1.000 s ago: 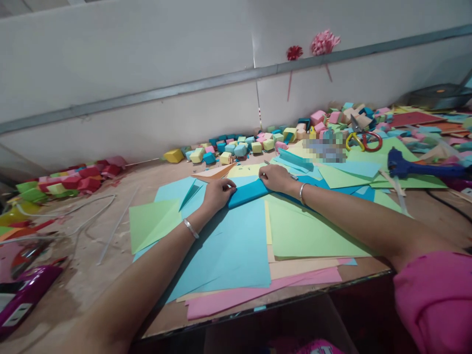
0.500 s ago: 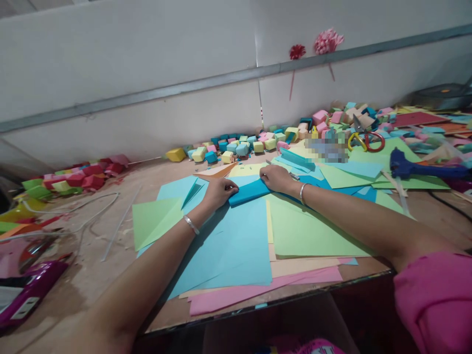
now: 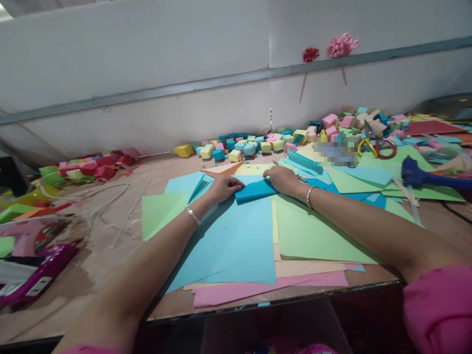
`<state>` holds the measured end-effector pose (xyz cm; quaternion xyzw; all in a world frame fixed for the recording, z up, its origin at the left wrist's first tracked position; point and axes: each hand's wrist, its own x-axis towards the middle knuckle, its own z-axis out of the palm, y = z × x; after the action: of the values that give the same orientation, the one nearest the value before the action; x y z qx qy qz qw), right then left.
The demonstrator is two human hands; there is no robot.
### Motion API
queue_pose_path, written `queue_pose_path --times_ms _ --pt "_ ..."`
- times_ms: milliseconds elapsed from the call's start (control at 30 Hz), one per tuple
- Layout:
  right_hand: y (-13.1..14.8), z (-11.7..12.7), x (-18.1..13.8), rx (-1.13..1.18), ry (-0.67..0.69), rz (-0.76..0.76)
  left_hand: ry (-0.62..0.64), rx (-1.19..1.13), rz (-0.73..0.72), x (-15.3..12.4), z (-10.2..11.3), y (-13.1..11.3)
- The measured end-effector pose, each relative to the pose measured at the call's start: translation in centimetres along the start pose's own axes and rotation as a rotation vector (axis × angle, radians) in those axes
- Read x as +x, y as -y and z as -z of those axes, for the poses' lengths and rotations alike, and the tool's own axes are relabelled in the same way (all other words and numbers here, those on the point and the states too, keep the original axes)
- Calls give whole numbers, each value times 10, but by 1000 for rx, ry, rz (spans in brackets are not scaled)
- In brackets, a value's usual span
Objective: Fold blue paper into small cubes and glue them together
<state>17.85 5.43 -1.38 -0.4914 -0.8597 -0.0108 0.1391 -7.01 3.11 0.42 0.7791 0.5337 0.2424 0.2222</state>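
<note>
Both arms stretch forward, bare from the elbows down. The left forearm (image 3: 155, 255) enters at 7 o'clock and runs toward 1 o'clock; the right forearm (image 3: 368, 226) enters at 4 o'clock and runs toward 10 o'clock, so the two converge a little above the middle of the view. The left hand (image 3: 224, 187) lies palm down, knuckles raised, its fingers bent and pointing toward 3 o'clock, the tips pressed downward. The right hand (image 3: 283, 179) sits near it at its 3 o'clock, also palm down, wrist straight, fingers curled toward 9 o'clock. The hands are apart, not touching, their fingertips facing each other.
</note>
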Motion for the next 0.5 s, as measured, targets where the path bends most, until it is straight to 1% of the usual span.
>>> queue_pose_path --times_ms 100,200,333,400,500 --pt "0 0 -1 -12 8 13 -46 9 -18 -1 -5 -7" --pt "1 1 -1 -19 15 16 -49 10 -22 -1 -5 -10" --pt "-1 0 -2 -19 -10 22 -53 2 7 -1 -3 -4" --pt "-4 -1 -1 -19 -26 49 -65 -1 25 -1 -2 1" --pt "-12 -3 1 19 -9 92 -78 -3 42 -1 -1 5"
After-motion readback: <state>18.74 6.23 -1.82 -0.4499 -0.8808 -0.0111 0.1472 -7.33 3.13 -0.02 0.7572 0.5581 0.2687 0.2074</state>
